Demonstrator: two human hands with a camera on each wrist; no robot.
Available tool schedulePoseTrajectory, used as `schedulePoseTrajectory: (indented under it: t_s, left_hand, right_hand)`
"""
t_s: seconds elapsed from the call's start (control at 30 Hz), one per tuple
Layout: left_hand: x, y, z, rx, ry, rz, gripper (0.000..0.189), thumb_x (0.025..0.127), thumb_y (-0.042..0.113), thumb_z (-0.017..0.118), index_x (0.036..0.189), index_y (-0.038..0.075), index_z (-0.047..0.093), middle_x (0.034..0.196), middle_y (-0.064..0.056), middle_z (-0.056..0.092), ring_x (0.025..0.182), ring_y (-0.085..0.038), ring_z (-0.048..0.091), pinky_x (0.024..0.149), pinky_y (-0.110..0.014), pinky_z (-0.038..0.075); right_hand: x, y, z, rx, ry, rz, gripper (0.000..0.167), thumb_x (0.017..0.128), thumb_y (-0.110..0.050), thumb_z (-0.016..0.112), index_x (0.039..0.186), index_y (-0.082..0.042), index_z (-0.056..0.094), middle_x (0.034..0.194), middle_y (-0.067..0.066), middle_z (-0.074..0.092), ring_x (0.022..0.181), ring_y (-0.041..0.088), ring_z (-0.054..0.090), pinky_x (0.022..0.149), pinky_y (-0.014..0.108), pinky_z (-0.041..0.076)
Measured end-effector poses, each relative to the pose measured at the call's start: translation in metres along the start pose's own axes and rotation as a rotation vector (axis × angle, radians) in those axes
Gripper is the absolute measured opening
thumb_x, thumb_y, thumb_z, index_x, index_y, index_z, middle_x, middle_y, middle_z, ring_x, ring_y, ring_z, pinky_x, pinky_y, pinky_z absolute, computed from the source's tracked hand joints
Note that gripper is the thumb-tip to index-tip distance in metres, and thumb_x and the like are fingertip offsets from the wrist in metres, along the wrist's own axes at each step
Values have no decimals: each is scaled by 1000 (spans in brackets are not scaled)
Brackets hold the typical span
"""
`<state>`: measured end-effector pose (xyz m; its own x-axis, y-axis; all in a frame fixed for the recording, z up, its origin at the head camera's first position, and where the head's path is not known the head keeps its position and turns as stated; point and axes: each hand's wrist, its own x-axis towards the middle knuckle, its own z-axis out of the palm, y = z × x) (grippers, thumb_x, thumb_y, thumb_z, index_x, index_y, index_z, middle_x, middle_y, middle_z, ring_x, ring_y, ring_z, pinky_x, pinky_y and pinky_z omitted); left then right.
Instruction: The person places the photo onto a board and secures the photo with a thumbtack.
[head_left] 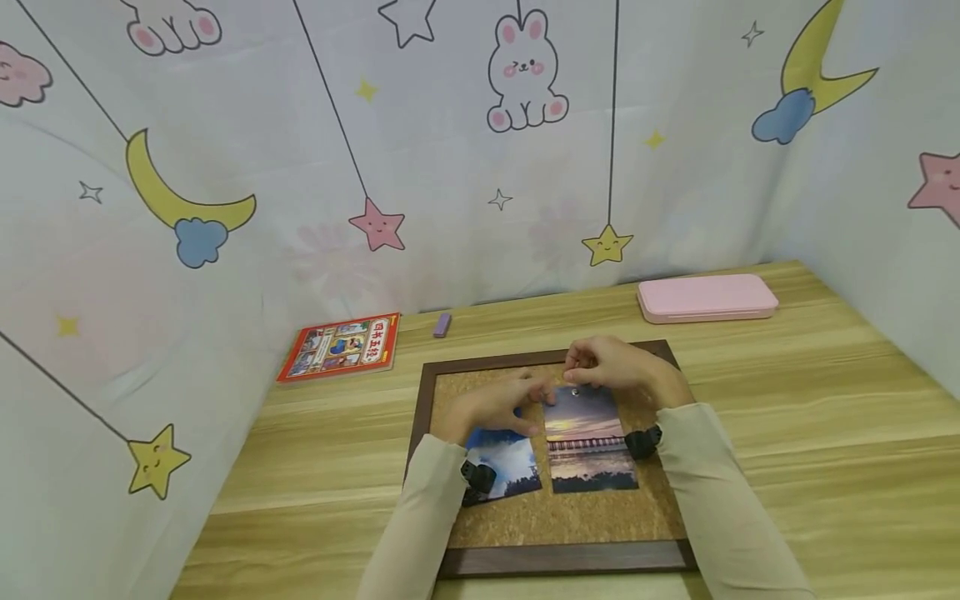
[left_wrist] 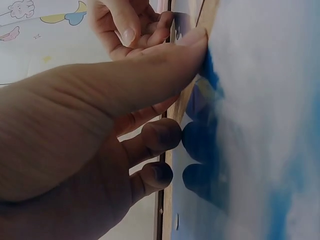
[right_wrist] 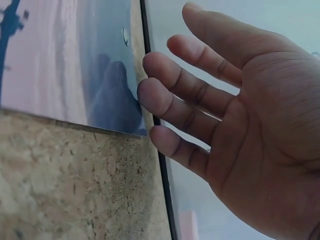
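Note:
Two photos lie side by side on a cork board [head_left: 498, 529] with a dark brown frame. The right photo [head_left: 588, 425] shows a pink and purple sky over a pier, and a silver pushpin [head_left: 576, 392] sits near its top edge. My left hand [head_left: 498, 404] is above the blue sky photo [head_left: 506, 458], covering part of it. Its thumb and bent fingers are spread apart with nothing between them, fingertips close to the photo surface. At the pier photo's top edge, my right hand [right_wrist: 240, 115] has loosely bent, separated fingers and holds nothing.
A pink case [head_left: 707, 298] rests at the back right of the wooden table [head_left: 817, 425]. Behind the board lie a small purple item [head_left: 442, 325] and a red book [head_left: 341, 348]. A white curtain [head_left: 450, 167] with cartoon prints hangs around the table.

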<state>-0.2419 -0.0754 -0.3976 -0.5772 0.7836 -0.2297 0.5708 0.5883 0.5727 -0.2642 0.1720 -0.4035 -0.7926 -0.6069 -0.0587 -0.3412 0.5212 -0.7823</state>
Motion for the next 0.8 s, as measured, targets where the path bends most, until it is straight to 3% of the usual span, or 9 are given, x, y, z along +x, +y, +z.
schedulePoseTrajectory:
  t_s: [0.23,0.53,0.7,0.8]
  left_hand:
    - [-8,-4,1,-9,-18,-26,48,91,15,75,135,18,57,133,-3,43,124,-20,47,105,-36,41]
    - [-13,-6,0,5,-41,21,52,89,16,77,137,17,56,138,-5,40,125,-22,47,105,-38,41]
    - [-19,-8,-1,-26,-15,21,52,93,24,74,139,14,53,141,-7,43,129,-24,47,106,-41,41]
    - [-26,-10,-3,-26,36,12,51,96,28,71,140,13,51,137,-10,45,130,-27,48,105,-45,42]
  right_hand:
    - [-3,-6,-1,-12,-24,-22,16,98,-19,66,104,-4,66,88,10,68,76,25,64,67,36,52]
    - [-5,-5,-3,-63,-18,-31,16,96,-17,69,105,-4,65,89,9,69,78,23,66,67,34,52]
    - [-10,-6,-5,-106,7,-13,18,96,-21,69,105,-6,66,92,4,69,83,19,65,72,35,52]
    - [-15,-7,-7,-142,35,2,20,98,-23,68,110,-6,67,98,2,69,89,18,65,78,38,53]
